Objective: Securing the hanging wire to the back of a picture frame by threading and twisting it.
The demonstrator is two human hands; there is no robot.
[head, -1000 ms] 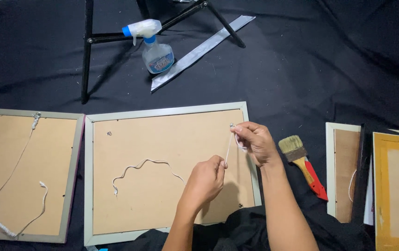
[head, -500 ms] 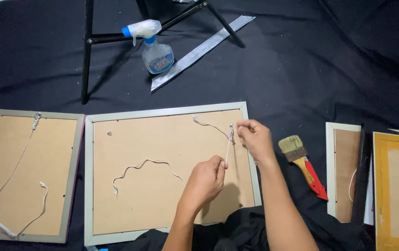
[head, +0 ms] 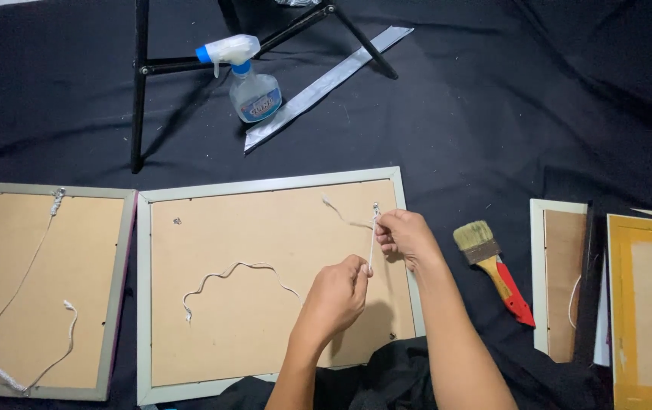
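Observation:
A picture frame [head: 265, 186] lies face down in front of me, its brown backing board up. A white cord [head: 231, 271] trails loosely across the board. My right hand [head: 404, 237] pinches the cord's upper part by a small fastener near the frame's right edge. My left hand [head: 337, 292] pinches the same cord lower down, so a short length runs taut between the two hands. A loose end curls up and left of the right hand.
A second face-down frame [head: 117, 250] with a knotted cord lies at the left. A paintbrush [head: 493, 266] with a red handle, a narrow frame [head: 538, 266] and a yellow frame [head: 620, 304] lie at the right. A spray bottle [head: 250, 87], metal strip [head: 326, 83] and black stand legs [head: 141, 83] sit farther back.
The right hand has shifted slightly right and down along the frame's edge. The cord's loose end has flicked up and left of it. The left hand has barely moved.

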